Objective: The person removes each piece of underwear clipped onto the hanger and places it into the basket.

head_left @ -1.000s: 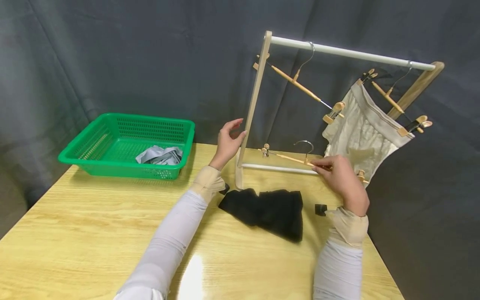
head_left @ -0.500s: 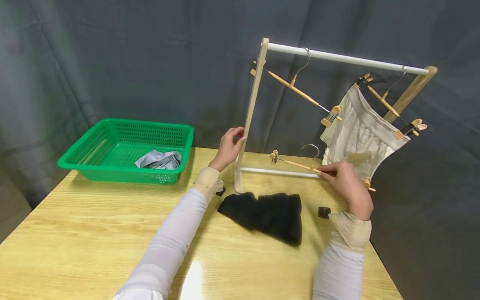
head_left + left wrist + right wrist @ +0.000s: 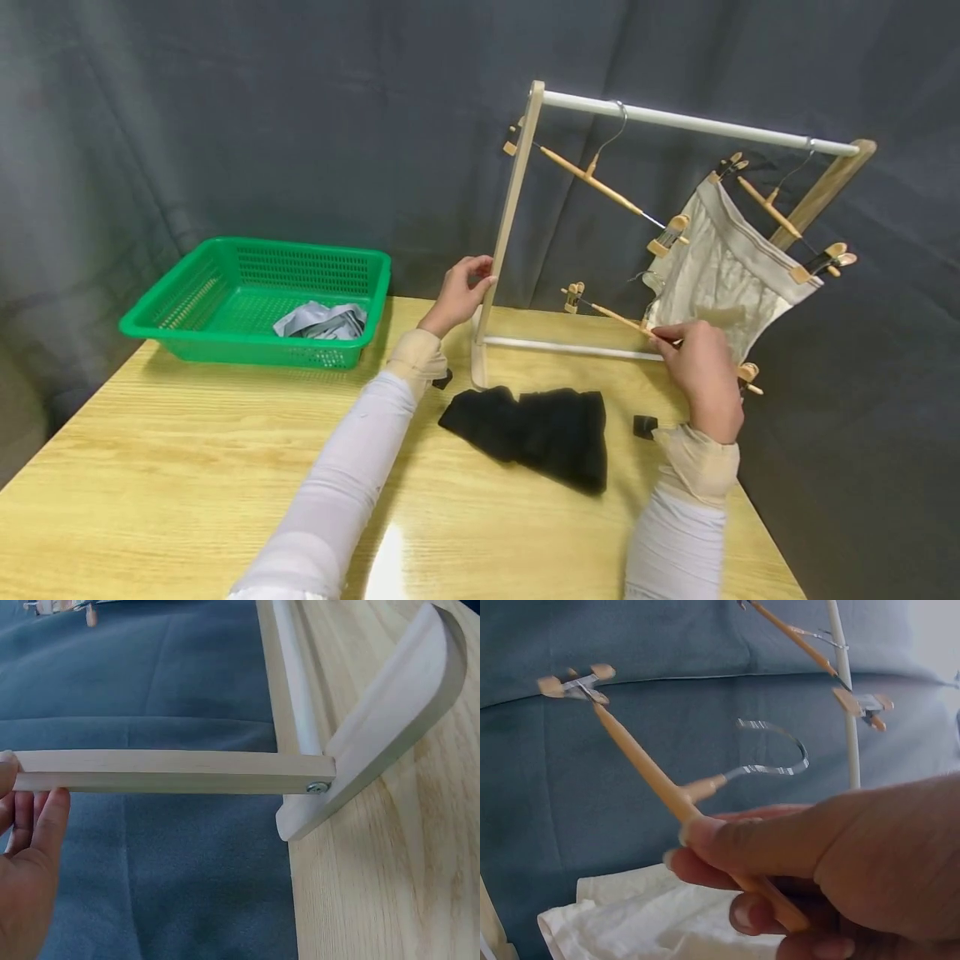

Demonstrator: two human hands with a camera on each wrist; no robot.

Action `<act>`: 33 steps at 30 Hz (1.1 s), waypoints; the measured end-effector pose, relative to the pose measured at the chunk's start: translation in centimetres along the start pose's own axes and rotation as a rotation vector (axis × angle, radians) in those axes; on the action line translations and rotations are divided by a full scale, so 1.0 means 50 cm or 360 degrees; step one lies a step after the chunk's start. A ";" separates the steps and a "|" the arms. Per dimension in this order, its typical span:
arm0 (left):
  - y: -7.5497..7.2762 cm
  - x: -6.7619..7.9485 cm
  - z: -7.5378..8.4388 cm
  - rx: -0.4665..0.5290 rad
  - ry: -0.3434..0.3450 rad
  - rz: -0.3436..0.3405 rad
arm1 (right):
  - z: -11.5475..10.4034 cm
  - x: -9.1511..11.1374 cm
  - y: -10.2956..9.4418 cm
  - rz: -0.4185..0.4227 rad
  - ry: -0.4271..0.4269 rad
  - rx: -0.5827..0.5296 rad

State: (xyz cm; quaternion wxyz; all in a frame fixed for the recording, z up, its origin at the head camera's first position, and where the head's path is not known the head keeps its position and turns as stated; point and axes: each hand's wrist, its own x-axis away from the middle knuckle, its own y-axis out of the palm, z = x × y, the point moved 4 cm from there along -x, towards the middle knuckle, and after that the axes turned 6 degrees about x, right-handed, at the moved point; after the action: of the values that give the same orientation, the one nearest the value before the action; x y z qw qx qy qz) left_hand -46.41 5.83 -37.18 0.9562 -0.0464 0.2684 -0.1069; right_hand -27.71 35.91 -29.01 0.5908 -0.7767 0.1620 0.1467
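Note:
My left hand grips the left wooden post of a small clothes rack; in the left wrist view the thumb and fingers lie on opposite sides of it. Low beside the rack, my right hand holds a wooden clip hanger by its bar. The right wrist view shows that hanger's metal hook free of any rail, and its far clip with no cloth in it. A second clip hanger hangs bare from the white rail. Off-white shorts hang clipped at the rail's right end.
Black folded cloth lies on the wooden table in front of the rack. To the left stands a green basket with a grey cloth inside. Dark curtain hangs behind everything.
My left hand has closed from beside the post onto it. The right hand has shifted slightly right with the hanger, whose hook has turned. The view has tilted a little.

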 end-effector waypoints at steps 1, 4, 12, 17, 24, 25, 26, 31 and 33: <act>0.000 0.001 0.000 -0.0005 -0.0004 0.0003 | -0.002 0.000 0.000 0.0030 0.0019 -0.0006; 0.001 0.002 0.001 -0.0017 -0.0015 0.0014 | -0.004 -0.004 -0.007 0.0143 0.0107 -0.0012; 0.008 -0.006 0.011 -0.0056 -0.0021 0.0036 | 0.004 -0.058 -0.067 0.0366 0.0330 -0.0045; 0.007 0.001 0.008 -0.0046 -0.0058 0.0042 | -0.001 -0.096 -0.098 0.0460 0.0331 -0.0015; 0.006 0.005 0.008 -0.0052 -0.0050 0.0022 | -0.020 -0.155 -0.137 0.0483 0.0406 0.0032; 0.006 0.005 0.008 -0.0059 -0.0043 0.0013 | -0.023 -0.161 -0.144 0.0500 0.0411 0.0041; 0.006 0.006 0.008 -0.0065 -0.0037 0.0005 | -0.026 -0.168 -0.151 0.0523 0.0415 0.0052; 0.006 0.007 0.008 -0.0098 -0.0028 -0.0013 | -0.037 -0.201 -0.179 0.0591 0.0365 0.0132; 0.006 0.008 0.010 -0.0092 -0.0031 -0.0011 | -0.040 -0.214 -0.185 0.0593 0.0326 0.0181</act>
State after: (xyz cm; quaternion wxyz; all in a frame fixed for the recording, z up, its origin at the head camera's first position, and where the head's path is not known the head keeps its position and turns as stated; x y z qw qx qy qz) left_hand -45.78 6.07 -37.01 0.9567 -0.0761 0.2618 -0.1020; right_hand -33.39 37.13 -15.98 0.5768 -0.7095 0.3700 0.1644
